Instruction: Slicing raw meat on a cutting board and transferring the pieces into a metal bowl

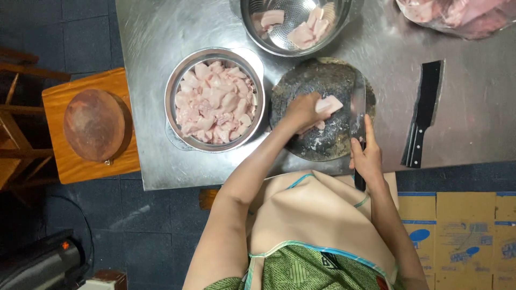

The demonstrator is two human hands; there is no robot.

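Nearest the camera, an apron (317, 215) covers the person's front. Right hand (367, 156) is clamped on a cleaver (357, 110), blade upright on the round dark chopping block (322, 115), index finger along the spine, likely for control. Left hand (301, 111) presses together on a pale meat piece (329, 103), steadying it beside the blade. Left of the block, a steel bowl (215, 100) holds cut pieces; a colander (295, 24) sits far; a spare cleaver (424, 113) lies right.
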